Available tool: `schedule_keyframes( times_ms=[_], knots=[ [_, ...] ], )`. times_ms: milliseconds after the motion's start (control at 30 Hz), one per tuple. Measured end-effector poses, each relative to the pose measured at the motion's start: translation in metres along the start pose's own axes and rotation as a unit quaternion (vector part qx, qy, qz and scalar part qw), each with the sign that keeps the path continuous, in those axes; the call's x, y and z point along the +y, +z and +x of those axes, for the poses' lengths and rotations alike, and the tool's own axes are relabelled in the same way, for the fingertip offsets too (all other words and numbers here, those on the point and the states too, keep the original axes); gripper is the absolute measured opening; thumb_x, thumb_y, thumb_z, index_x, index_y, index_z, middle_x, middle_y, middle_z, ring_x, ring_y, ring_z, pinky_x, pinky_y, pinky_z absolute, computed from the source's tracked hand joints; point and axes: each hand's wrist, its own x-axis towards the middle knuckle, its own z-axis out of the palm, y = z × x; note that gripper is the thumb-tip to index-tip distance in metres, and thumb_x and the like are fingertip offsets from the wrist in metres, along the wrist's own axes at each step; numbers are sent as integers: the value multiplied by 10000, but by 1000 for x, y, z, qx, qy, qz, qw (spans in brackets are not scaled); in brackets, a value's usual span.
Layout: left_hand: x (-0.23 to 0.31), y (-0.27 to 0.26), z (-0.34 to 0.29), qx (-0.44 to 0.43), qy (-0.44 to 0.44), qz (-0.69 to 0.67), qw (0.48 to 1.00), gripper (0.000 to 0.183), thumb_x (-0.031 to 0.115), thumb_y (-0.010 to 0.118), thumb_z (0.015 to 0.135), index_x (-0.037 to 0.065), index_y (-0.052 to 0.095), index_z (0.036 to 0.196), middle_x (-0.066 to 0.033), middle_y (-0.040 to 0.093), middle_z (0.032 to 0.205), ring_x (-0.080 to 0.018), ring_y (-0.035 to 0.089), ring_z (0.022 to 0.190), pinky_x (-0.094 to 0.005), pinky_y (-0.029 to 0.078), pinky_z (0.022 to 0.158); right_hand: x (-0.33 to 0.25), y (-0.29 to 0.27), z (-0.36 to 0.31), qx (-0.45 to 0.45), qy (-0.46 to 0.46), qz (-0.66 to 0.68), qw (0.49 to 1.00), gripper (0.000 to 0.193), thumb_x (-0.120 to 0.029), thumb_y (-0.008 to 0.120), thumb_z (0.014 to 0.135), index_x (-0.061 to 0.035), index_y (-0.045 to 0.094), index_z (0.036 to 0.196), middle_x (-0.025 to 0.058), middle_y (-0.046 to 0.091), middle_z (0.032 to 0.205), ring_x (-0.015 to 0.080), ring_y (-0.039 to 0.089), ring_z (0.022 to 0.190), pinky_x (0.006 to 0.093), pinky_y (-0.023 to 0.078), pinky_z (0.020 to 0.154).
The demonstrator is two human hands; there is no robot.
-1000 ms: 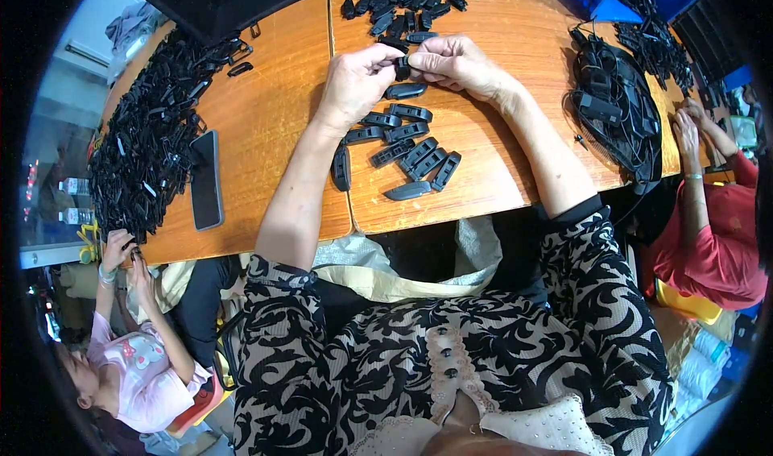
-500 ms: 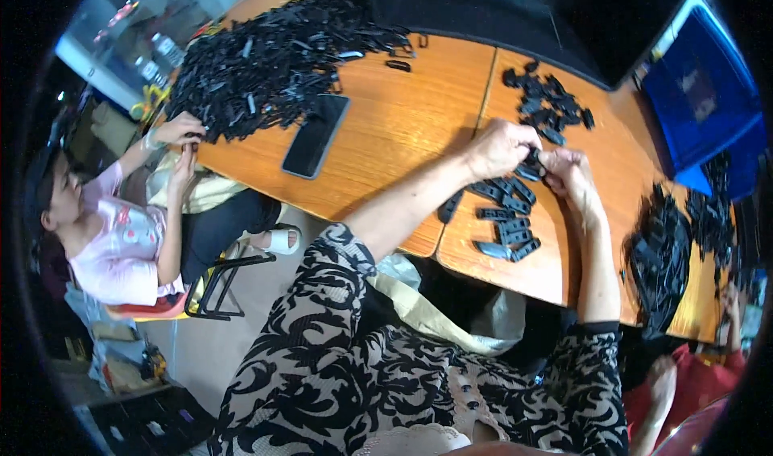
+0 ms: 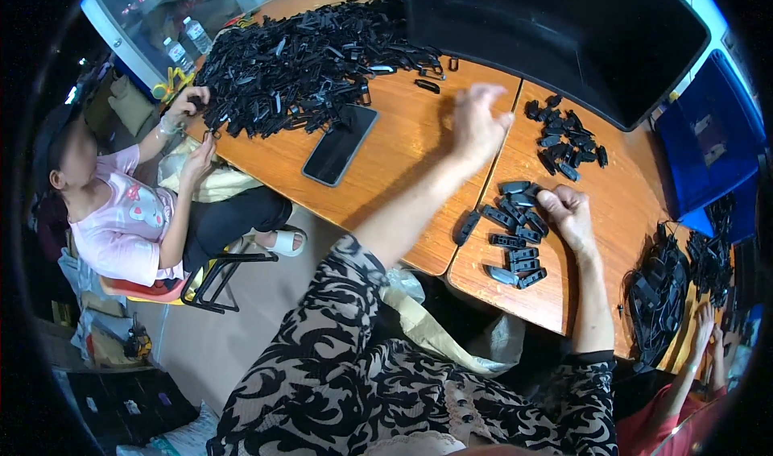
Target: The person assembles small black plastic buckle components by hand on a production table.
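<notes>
Head view: small black casing [image 3: 533,190] is pinched by right fingers [image 3: 551,202], just beside loose casings [image 3: 523,255] on the surface [image 3: 403,162]; left fingers [image 3: 484,104] are spread wide, seemingly empty. Judged light, stiff, slightly slick; best gripped by long sides.

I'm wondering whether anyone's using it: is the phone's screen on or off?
Off, it seems: the phone lies face up on the table, its glass dark with nothing lit.

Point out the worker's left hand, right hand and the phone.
Left hand [image 3: 478,127]: head view, middle of the raised hand.
Right hand [image 3: 570,216]: head view, middle of the hand.
Phone [image 3: 341,147]: head view, middle of its dark screen.
</notes>
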Motion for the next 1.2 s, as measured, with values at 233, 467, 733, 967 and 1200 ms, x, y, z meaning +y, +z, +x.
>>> schedule_keyframes(
  times_ms=[233, 467, 733, 967, 1200],
  knots=[
    [-102, -39, 91, -18, -94, 331, 939, 1167, 703, 740, 668, 57, 272, 1520, -237, 158, 1594, -452, 70, 1475, -658, 67, 1153, -11, 15, -2, 23, -46, -107, 993, 403, -297, 755, 870, -6, 573, 659, 41, 478, 535, 119, 424, 517, 329, 366, 479],
    [-118, -30, 117, -85, -77, 361, 926, 769, 666, 698, 713, 257, 567, 1351, -88, 428, 1482, -429, 332, 1353, -635, 202, 1113, -9, 13, -3, 53, -102, -133, 984, 369, -333, 755, 847, 1, 655, 725, 139, 552, 555, 203, 526, 500, 369, 418, 494],
    [-96, -28, 90, -56, -5, 363, 930, 377, 406, 650, 821, 167, 726, 1102, -80, 574, 1188, -347, 529, 1153, -453, 479, 948, -14, 17, -5, 51, -143, -234, 960, 385, -376, 729, 854, -9, 678, 753, 180, 610, 614, 343, 610, 562, 413, 469, 541],
    [-105, -28, 74, 2, 228, 311, 923, 185, 278, 650, 808, 105, 716, 824, -60, 674, 938, -283, 672, 837, -415, 551, 731, -3, 22, 0, 71, -258, -249, 931, 396, -394, 666, 893, -32, 658, 731, 206, 637, 665, 389, 631, 612, 462, 501, 579],
    [-35, 21, 29, -3, 352, 163, 921, 138, 205, 693, 761, 92, 669, 684, -48, 647, 790, -267, 662, 688, -390, 533, 599, -6, 14, -1, 49, -207, -271, 939, 520, -528, 571, 921, -47, 669, 748, 202, 639, 654, 386, 637, 614, 474, 506, 586]
  ],
)
